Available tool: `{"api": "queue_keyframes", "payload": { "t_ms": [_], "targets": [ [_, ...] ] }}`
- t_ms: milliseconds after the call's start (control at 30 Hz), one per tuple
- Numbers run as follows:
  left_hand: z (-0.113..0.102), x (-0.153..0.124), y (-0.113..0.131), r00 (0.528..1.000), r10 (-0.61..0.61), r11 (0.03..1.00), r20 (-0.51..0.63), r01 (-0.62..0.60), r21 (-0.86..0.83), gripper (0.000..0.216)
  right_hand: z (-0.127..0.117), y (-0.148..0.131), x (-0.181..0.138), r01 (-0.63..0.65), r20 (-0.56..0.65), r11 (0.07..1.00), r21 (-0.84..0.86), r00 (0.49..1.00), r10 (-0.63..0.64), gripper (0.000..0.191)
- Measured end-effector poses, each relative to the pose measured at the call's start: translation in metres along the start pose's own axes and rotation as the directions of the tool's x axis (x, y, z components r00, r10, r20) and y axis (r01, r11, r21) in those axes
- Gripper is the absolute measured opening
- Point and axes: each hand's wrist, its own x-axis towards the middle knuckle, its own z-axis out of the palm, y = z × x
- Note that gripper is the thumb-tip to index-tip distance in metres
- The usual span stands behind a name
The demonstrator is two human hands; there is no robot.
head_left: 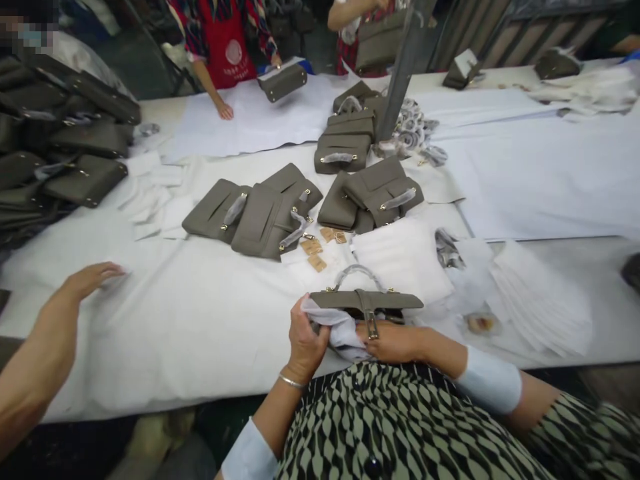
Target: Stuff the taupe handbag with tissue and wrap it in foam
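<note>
— Two hands are on one grey handbag (365, 301) at the near edge of the table (200, 333), right against the person's patterned dress. How are they placed?

— Left hand (306, 341) is curled shut around a wad of white tissue paper (340, 330) at the bag's left end. Right hand (393, 341) lies across the front of the bag below its strap, fingers bent against bag and paper; I cannot tell whether it truly grips.

— What's around it?

— Just behind the bag lies a white pillow-like bundle (403, 257), with three small tan tags (315, 250) beside it. Farther back, more grey bags (253, 217) lie flat in loose heaps, and a stack of them (345, 137) stands by a grey post (405, 67). White sheets (540, 300) fan out to the right.

— Anyone else?

— Another person's hand (93, 279) rests flat and open on the white cloth at far left. Across the table, a person in a red apron (227, 47) holds another bag (283, 80).
</note>
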Motion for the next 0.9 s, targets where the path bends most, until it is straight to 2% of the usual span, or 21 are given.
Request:
{"api": "queue_keyframes", "payload": {
  "t_ms": [100,200,267,333,400,467,533,633,733,833,900],
  "targets": [
    [-0.008,-0.006,-0.001,0.973,0.227,0.974,-0.046,-0.226,0.031,0.068,-0.025,0.017,-0.038,-0.191,-0.133,0.981,0.039,0.972,0.195,0.031],
    [-0.015,-0.008,0.000,0.934,0.346,0.938,-0.091,-0.343,0.040,0.075,-0.035,0.034,-0.061,-0.326,-0.274,0.944,0.057,0.904,0.329,0.042],
    [-0.017,-0.004,0.003,0.909,0.417,0.908,0.019,-0.418,0.036,0.070,-0.030,0.040,-0.067,-0.362,-0.300,0.932,0.024,0.887,0.352,0.047],
    [-0.018,0.004,0.007,0.854,0.469,0.869,0.227,-0.492,0.055,0.059,-0.021,0.042,-0.066,-0.394,-0.311,0.917,-0.054,0.880,0.360,0.048],
    [-0.018,0.016,0.015,0.799,0.457,0.839,0.392,-0.533,0.110,0.049,-0.013,0.040,-0.063,-0.396,-0.319,0.909,-0.128,0.885,0.340,0.045],
    [-0.018,0.031,0.025,0.775,0.400,0.826,0.490,-0.536,0.173,0.038,-0.010,0.038,-0.061,-0.388,-0.336,0.908,-0.160,0.886,0.320,0.041],
    [-0.018,0.047,0.039,0.728,0.336,0.809,0.598,-0.548,0.212,0.028,-0.010,0.036,-0.062,-0.378,-0.337,0.912,-0.162,0.889,0.308,0.039],
    [-0.015,0.068,0.059,0.602,0.257,0.759,0.756,-0.610,0.227,0.019,-0.012,0.031,-0.063,-0.375,-0.351,0.915,-0.152,0.885,0.305,0.050],
    [-0.005,0.078,0.072,0.473,0.254,0.725,0.844,-0.671,0.158,0.017,-0.008,0.022,-0.055,-0.366,-0.386,0.915,-0.171,0.879,0.279,0.062],
    [0.008,0.078,0.075,0.398,0.209,0.743,0.893,-0.658,0.119,0.019,0.007,0.014,-0.042,-0.315,-0.385,0.917,-0.244,0.899,0.207,0.043],
    [0.016,0.076,0.075,0.348,0.140,0.778,0.927,-0.618,0.114,0.024,0.019,0.013,-0.035,-0.272,-0.337,0.926,-0.263,0.925,0.177,0.037]
  ]
}}
